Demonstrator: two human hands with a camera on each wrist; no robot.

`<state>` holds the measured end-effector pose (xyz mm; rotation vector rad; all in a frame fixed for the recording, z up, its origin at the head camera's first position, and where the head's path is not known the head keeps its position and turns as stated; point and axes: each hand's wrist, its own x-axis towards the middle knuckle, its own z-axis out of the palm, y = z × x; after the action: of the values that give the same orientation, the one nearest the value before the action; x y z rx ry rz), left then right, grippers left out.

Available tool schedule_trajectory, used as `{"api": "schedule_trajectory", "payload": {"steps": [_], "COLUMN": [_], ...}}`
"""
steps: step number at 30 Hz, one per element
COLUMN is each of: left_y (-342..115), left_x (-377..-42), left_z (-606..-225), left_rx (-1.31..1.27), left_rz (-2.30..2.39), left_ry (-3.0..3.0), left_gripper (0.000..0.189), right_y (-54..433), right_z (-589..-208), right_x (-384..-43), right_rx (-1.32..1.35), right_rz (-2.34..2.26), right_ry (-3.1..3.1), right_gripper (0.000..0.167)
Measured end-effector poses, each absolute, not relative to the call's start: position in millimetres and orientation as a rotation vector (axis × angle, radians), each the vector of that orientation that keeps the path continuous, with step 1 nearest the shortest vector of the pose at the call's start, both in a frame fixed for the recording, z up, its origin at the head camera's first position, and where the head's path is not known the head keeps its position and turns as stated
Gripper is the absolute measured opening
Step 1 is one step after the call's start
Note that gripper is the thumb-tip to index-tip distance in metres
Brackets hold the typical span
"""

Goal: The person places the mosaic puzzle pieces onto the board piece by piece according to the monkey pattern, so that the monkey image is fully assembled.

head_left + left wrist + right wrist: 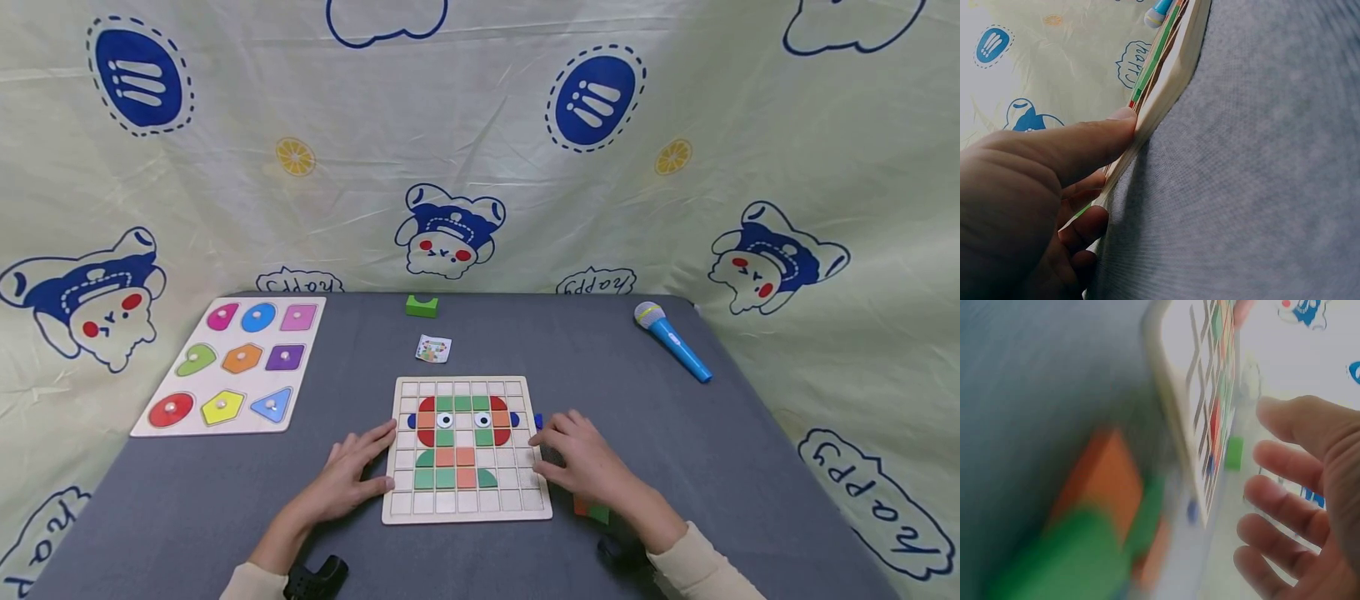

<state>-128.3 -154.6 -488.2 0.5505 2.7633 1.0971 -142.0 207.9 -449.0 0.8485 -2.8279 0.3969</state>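
Note:
A white wooden grid board (465, 503) lies in front of me, partly filled with red, green, orange and blue pieces and two eye pieces (445, 421). My left hand (345, 471) touches its left edge with extended fingers and the thumb. In the left wrist view the thumb (1094, 140) presses against the board's side. Over the right edge is my right hand (588, 462), its fingers loosely bent and nothing between them. Under that hand, loose orange (1100, 481) and green blocks (1066, 556) lie beside the board, partly hidden in the head view. A blue piece (538, 421) sits by the right edge.
At the back left lies a shape puzzle board (273, 421) with knobbed pieces. A green notched block (422, 307) and a small picture card (433, 349) are behind the grid board. A blue toy microphone (675, 343) lies at the back right.

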Motion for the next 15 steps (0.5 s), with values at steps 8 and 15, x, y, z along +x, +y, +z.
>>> {"api": "schedule_trajectory", "payload": {"steps": [8,15], "left_y": [-154.3,-155.4], "left_x": [-127.3,-127.8], "left_z": [-485.9,-487.0], "left_rx": [0.554,0.572], "left_rz": [1.115,1.115], "left_ry": [2.753,2.761], "left_gripper": [0.069,0.069], "right_y": [250.7,271.1], "right_z": [-449.5,-453.3], "right_x": [-141.2,-137.3], "right_rx": [0.756,0.677], "right_rz": [0.394,0.326], "right_ry": [-2.899,-2.989], "right_gripper": [0.024,0.022]}}
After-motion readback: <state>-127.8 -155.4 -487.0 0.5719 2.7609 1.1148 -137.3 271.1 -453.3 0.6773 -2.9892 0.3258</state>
